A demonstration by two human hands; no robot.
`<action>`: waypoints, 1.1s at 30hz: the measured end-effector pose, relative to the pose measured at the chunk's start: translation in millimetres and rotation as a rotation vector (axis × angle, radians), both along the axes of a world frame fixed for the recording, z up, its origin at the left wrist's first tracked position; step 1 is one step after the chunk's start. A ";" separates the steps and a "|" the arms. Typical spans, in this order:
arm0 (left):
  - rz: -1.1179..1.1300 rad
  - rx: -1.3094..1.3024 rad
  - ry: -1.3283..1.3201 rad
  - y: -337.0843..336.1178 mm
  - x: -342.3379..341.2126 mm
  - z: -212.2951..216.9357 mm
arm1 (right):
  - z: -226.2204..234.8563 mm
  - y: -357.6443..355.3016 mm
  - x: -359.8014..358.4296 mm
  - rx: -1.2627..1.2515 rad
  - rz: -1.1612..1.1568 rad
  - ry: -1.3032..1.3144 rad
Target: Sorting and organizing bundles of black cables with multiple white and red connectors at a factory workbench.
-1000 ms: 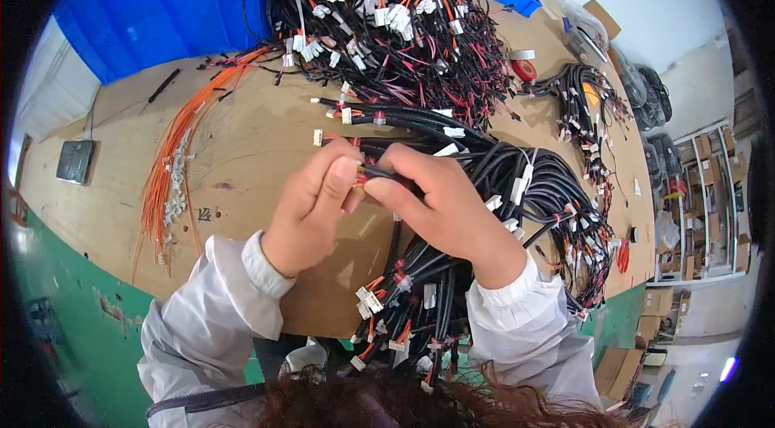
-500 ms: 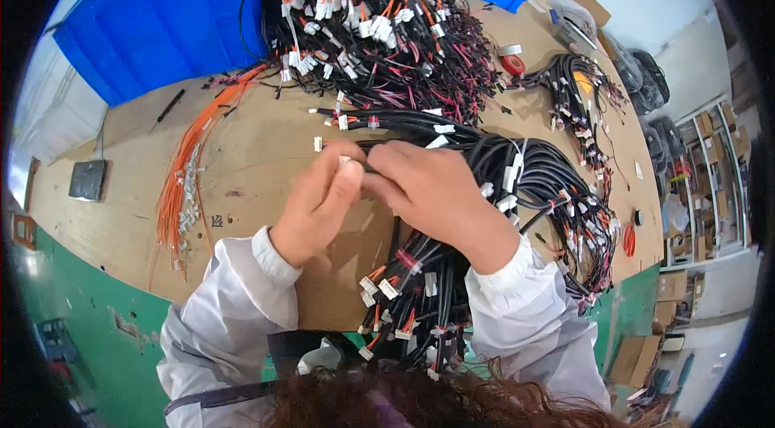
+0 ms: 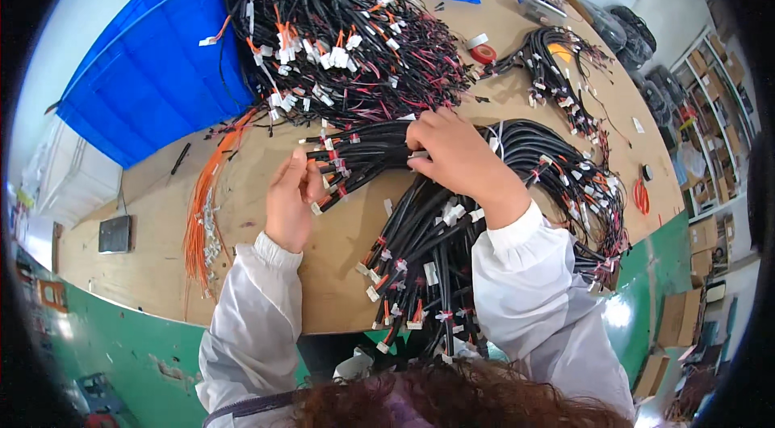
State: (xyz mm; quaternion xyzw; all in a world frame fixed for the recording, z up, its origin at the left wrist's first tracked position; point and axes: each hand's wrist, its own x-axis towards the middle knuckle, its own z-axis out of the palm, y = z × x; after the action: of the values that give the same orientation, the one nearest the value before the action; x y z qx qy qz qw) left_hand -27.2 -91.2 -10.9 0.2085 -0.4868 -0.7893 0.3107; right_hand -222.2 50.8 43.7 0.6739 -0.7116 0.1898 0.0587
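My right hand [image 3: 460, 155] is closed over a bundle of black cables [image 3: 371, 145], its thumb and fingers pressed on them near a small white piece. To its left, my left hand [image 3: 291, 195] has thumb and fingers curled at the connector end of one black cable, which seems pinched at the fingertips. White connectors [image 3: 316, 207] and reddish bands show at that end of the bundle. Nearer to me, a second group of black cables [image 3: 440, 266] with white and orange ends hangs toward the table's front edge. The bundle curves away to the right behind my right hand.
A large heap of black cables [image 3: 355, 48] stands at the back beside a blue bin [image 3: 153, 65]. Orange wires [image 3: 206, 210] lie at the left, with a dark flat box [image 3: 115, 234] beyond. Tape rolls [image 3: 482, 51] and another cable bundle [image 3: 557, 65] lie at the back right.
My hands have moved apart: the left lower and leftward, the right slightly up onto the bundle. The cable they both worked on now lies along the bundle. The whole view has shifted a little.
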 end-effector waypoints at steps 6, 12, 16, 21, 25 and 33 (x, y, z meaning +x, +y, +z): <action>0.046 -0.043 -0.004 -2.9 2.1 -1.4 | 7.6 -3.2 0.1 -0.126 -0.036 -0.094; 0.069 -0.284 -0.111 -2.5 4.8 -1.6 | 23.8 0.4 9.5 -0.189 0.234 -1.220; 0.078 -0.370 -0.124 -1.5 7.3 -2.0 | 21.9 -0.7 24.4 -0.292 0.281 -0.902; 0.097 -0.349 -0.086 1.0 4.5 -1.7 | 29.3 2.1 42.1 -0.497 0.369 -0.407; 0.114 -0.329 -0.061 2.3 3.1 -1.5 | 28.8 2.3 46.4 -0.553 0.405 -0.298; 0.094 -0.472 -0.155 2.0 7.8 4.5 | 36.7 11.0 41.1 -0.375 0.286 -0.341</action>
State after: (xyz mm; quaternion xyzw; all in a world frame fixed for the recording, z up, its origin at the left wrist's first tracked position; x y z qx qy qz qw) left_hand -19.4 -89.1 -6.4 0.2126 -0.6698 -0.6200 0.3490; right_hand -181.1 61.8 80.4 0.7033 -0.5613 0.4348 0.0344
